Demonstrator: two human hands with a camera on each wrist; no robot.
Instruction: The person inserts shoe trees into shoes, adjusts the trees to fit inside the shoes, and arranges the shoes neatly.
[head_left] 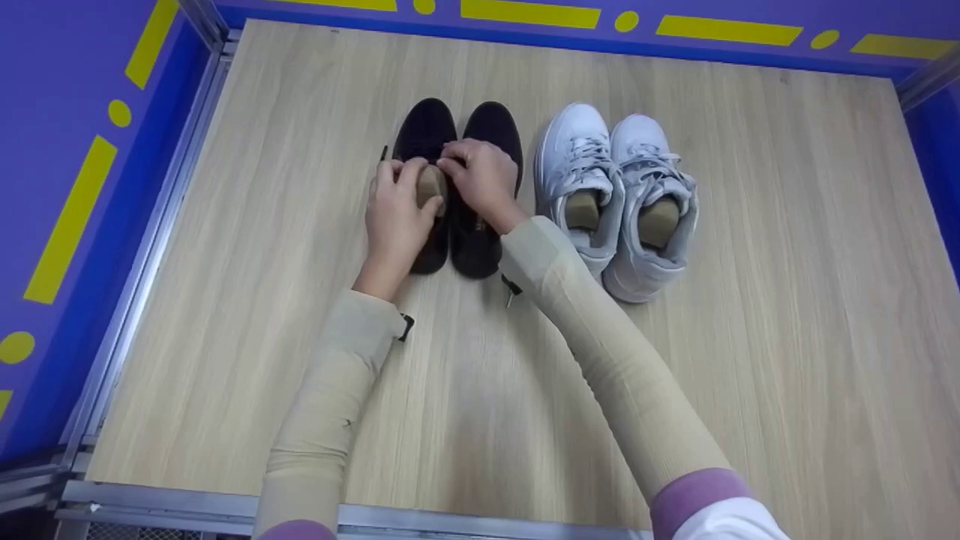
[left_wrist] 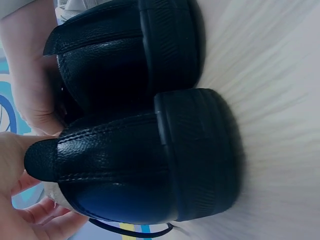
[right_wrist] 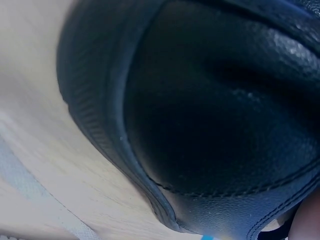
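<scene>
A pair of black lace-up shoes stands side by side, toes pointing away. In the head view my left hand is at the left black shoe, fingers and thumb bent around the tan shoe insert at its opening. My right hand reaches over the right black shoe and pinches the shoelace at the left shoe's tongue; its fingertips partly hide it. The left wrist view shows both heels, with a loose black shoelace hanging beside the left shoe. A dark shoe side fills the right wrist view.
A pair of white sneakers with tan inserts stands just right of the black shoes. All the shoes rest on a wood-grain board. Blue panels with yellow marks rise at the left and back, and a metal rail runs along the front.
</scene>
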